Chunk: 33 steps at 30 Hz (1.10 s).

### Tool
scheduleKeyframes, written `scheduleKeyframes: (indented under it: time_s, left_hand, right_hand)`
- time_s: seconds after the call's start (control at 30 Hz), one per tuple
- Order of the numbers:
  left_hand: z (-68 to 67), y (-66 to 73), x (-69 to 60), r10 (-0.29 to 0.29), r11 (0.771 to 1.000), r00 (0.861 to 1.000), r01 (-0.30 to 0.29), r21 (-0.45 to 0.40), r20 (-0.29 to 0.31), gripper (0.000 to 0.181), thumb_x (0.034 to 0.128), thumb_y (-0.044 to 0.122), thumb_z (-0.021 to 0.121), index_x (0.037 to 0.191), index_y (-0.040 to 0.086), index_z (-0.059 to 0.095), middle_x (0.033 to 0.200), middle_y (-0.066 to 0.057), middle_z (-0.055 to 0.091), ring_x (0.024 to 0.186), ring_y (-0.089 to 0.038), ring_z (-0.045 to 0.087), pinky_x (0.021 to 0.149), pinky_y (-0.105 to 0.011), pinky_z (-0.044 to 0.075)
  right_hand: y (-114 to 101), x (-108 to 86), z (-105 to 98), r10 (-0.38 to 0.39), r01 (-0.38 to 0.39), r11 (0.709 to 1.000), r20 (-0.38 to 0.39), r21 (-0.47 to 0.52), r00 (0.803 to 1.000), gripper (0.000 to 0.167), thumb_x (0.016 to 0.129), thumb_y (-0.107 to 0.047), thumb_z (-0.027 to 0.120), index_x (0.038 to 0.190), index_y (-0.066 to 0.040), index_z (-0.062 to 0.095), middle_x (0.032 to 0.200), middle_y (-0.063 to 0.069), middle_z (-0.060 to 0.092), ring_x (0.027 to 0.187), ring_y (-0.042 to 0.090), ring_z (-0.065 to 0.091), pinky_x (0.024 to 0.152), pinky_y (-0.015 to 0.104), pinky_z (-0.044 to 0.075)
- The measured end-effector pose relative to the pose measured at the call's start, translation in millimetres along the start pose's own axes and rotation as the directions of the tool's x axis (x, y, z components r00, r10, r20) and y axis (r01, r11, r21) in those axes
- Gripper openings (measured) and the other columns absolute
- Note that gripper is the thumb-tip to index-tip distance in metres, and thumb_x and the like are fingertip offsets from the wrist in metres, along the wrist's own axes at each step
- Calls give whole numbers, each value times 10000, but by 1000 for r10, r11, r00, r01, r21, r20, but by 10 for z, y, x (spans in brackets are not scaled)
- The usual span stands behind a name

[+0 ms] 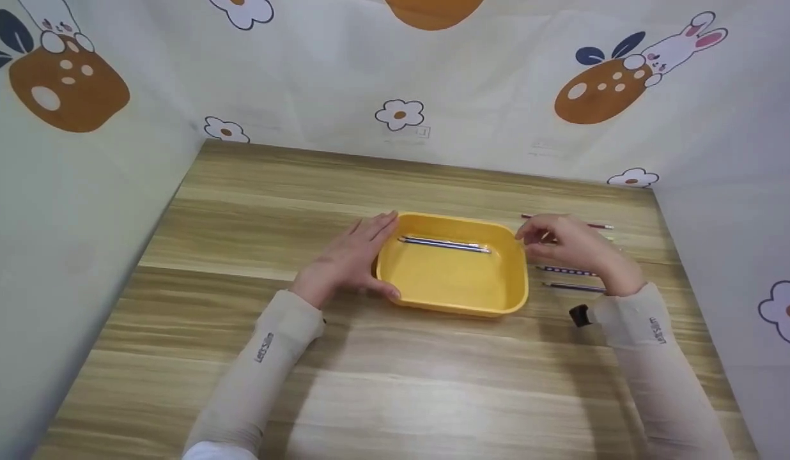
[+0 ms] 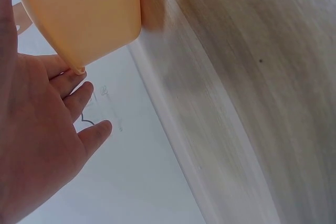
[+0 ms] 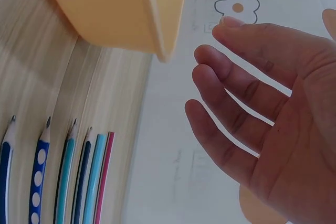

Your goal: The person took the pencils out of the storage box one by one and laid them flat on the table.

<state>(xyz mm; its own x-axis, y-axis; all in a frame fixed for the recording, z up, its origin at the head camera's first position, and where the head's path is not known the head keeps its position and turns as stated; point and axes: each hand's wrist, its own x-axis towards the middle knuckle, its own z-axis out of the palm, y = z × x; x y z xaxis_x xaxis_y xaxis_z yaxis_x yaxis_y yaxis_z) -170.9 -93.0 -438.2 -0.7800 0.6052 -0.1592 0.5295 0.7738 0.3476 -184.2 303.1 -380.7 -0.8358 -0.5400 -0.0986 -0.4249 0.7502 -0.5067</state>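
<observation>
A yellow plastic tray [image 1: 459, 309] stands on the wooden table, its corners rounded. Inside it, near the back, two dark striped pencils [image 1: 445, 244] lie side by side. My left hand [image 1: 350, 255] rests against the tray's left side, fingers reaching toward the back corner and thumb by the front one. In the left wrist view the fingertips touch the tray's [image 2: 84, 19] edge. Just beyond the right rim is my right hand [image 1: 571, 246]; the right wrist view shows its fingers loosely bent, holding nothing, apart from the tray [image 3: 115, 9].
Several pencils lie in a row right of the tray, partly under my right hand: a dark blue one [image 1: 574, 287], a blue one with white dots [image 3: 40, 177], teal [image 3: 64, 182], light blue [image 3: 93, 182] and red [image 3: 105, 177] ones. Patterned cloth walls [image 1: 318, 83] enclose the table.
</observation>
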Motion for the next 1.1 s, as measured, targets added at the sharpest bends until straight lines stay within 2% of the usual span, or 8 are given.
scheduleKeyframes:
  time_s: [0.23, 0.47, 0.67, 1.0, 1.1]
  left_hand:
    - [2, -12, 3, 18, 1000, 1000, -18, -10, -13, 1368, 629, 828, 694, 1618, 137, 51, 1706, -2, 14, 1578, -200, 59, 1295, -457, 63]
    - [4, -15, 6, 12, 1000, 1000, -13, -16, -9, 1380, 613, 865, 658, 1619, 155, 36, 1706, 9, 3, 1578, -194, 50, 1296, -440, 53]
    - [4, -14, 0, 2, 1000, 1000, -2, 2, -3, 1380, 613, 870, 653, 1619, 157, 35, 1706, 14, -4, 1578, -176, 41, 1296, -435, 56]
    - [10, -15, 0, -3, 1000, 1000, 3, -1, -8, 1390, 599, 886, 637, 1619, 157, 39, 1706, 11, 2, 1578, -181, 47, 1299, -420, 54]
    - [11, -14, 0, 11, 1000, 1000, -11, -11, -22, 1383, 613, 848, 684, 1618, 137, 54, 1706, -6, 24, 1577, -206, 69, 1299, -438, 66]
  right_hand:
    - [-87, 102, 6, -52, 52, 998, -10, -32, 999, 173, 918, -70, 691, 1086, -38, 716, 968, 62, 731, 893, 178, 664, 823, 393, 601]
    - [-188, 176, 18, 0, 1, 1000, 34, -11, 999, 195, 940, -95, 666, 1127, -54, 704, 996, 65, 718, 931, 206, 648, 868, 436, 591]
    - [-266, 250, 47, 12, -11, 1000, 61, -12, 998, 214, 944, -126, 675, 1148, -67, 705, 1009, 54, 715, 945, 211, 640, 898, 439, 588]
    - [-355, 389, 113, 48, -49, 999, 104, 7, 993, 228, 954, -198, 684, 1157, -98, 708, 1027, 35, 707, 938, 200, 623, 848, 397, 577]
    - [-372, 433, 133, 38, -39, 999, 114, 13, 993, 227, 951, -198, 687, 1150, -90, 707, 1008, 36, 705, 917, 196, 621, 842, 389, 567]
